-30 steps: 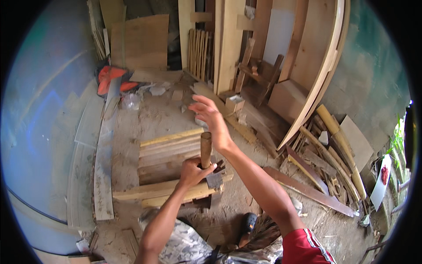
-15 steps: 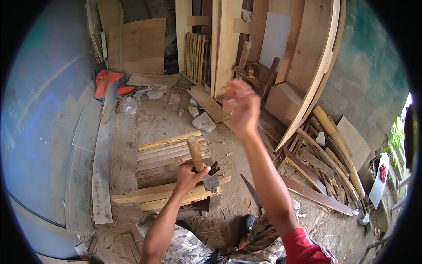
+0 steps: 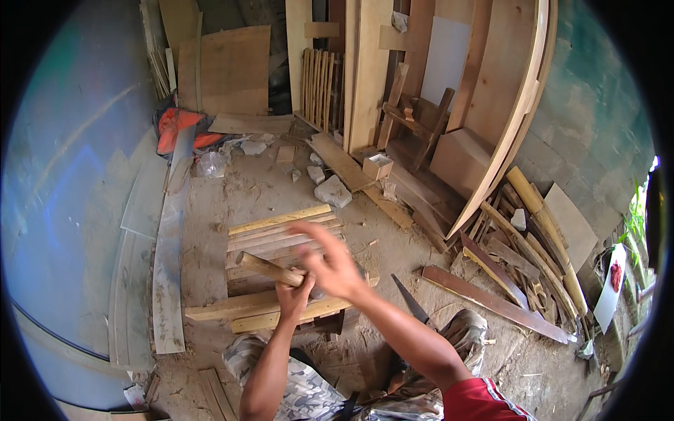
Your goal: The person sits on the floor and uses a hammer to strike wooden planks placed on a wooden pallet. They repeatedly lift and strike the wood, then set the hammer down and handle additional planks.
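My left hand is closed round a hammer, its thick wooden handle slanting up to the left. The dark metal head, clear a moment ago, is now mostly hidden behind my hands. My right hand is motion-blurred just right of the hammer, fingers apart, with nothing visible in it. Below both hands sits a low bench of wooden slats, with a pale board along its near side. On the ground right of the bench lies a handsaw, its handle end near my knee.
Scrap wood is heaped at the right, with a long brown plank before it. A tall wooden cabinet frame stands behind. Beyond the bench lie a small open box and a stone block. Long boards line the left wall.
My right hand has come down and left from beside the cabinet to the hammer. The handle has tipped from nearly upright toward the left. The small box now shows where my hand was.
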The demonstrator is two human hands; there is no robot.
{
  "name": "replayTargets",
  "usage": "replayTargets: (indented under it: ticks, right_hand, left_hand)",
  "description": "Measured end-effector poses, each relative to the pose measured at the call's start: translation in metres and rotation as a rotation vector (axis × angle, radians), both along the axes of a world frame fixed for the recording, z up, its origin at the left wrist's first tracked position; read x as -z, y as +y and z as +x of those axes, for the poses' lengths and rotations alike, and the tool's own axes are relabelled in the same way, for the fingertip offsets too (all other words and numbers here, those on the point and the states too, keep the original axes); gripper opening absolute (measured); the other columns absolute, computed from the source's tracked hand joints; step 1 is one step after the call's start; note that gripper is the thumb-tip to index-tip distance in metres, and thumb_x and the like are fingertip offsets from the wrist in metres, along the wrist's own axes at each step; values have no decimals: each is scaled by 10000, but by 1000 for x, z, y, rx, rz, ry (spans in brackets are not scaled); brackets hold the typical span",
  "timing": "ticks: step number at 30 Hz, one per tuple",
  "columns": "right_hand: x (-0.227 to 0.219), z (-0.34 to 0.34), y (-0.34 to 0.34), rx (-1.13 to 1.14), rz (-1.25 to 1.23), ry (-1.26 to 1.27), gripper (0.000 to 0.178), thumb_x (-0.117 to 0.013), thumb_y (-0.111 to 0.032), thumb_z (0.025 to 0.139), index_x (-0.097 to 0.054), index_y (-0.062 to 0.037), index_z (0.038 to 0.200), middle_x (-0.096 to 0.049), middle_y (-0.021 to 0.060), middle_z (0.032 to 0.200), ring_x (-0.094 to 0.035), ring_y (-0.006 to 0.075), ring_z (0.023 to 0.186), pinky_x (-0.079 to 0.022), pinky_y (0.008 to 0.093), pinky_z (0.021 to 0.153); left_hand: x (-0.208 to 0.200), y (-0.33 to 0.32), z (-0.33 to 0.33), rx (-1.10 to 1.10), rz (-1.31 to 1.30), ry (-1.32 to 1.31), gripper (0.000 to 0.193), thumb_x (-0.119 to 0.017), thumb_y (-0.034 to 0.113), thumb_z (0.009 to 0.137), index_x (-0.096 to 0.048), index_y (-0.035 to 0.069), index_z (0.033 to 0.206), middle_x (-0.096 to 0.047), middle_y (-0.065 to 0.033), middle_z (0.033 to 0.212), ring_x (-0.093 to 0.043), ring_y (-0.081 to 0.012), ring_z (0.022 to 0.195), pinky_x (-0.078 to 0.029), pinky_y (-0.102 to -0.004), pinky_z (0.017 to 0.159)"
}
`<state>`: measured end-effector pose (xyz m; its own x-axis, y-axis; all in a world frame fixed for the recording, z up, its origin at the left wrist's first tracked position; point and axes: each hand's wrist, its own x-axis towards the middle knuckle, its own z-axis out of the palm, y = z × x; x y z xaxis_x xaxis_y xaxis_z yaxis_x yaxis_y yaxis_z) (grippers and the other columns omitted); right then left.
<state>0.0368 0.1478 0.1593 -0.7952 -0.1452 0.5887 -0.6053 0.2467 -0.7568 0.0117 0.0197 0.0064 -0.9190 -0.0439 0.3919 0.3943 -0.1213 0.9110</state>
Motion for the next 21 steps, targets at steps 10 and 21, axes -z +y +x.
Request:
replayTargets:
  ticks: [10, 21]
  right_hand:
    - [189, 93, 185, 563, -298, -419, 218, -561, -108, 991, -639, 5, 1160, -705, 80, 1040, -657, 160, 994, -499, 301, 892]
    - [186, 127, 158, 292, -224, -662, 272, -568, -219, 1021, -629, -21, 1198, -702, 38, 1015, -650, 126, 932, -498, 276, 785]
  left_hand:
    - [-15, -4, 17, -37, 137, -197, 148, -756, 92, 885, -674, 27, 781, -594, 51, 717, -501, -40, 657, -410, -241, 601]
    - [-2, 3, 59, 24, -122, -230, 175, -787, 164, 866, -709, 30, 787, -665, 8, 717, -589, -84, 664, -473, -276, 605]
